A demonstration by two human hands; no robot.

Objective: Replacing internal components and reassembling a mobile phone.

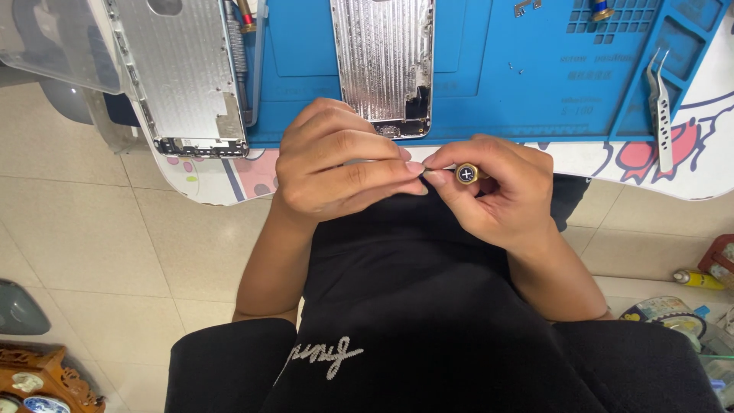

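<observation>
Pale floor tiles (84,229) fill the space below a table edge, where a blue mat (527,84) carries two bare metal phone shells, one (382,61) straight ahead of the hands and one (183,76) off to the left. Tweezers (659,107) lie on the mat's right side, well apart from both hands.

Both hands meet over the lap, just short of the table edge. The right hand (501,195) is closed on a small brass-coloured tool (467,173), pinched between thumb and forefinger; its round end cap, marked with a cross, faces up at the camera. Seen end on like this, its long axis runs away from the lens, down into the hand, and the tip is hidden.

The left hand (336,164) is curled, its fingertips (415,167) pressed together and touching the right thumb just left of the cap. Whether it pinches something small I cannot tell. The nearer shell lies directly beyond the two hands.
</observation>
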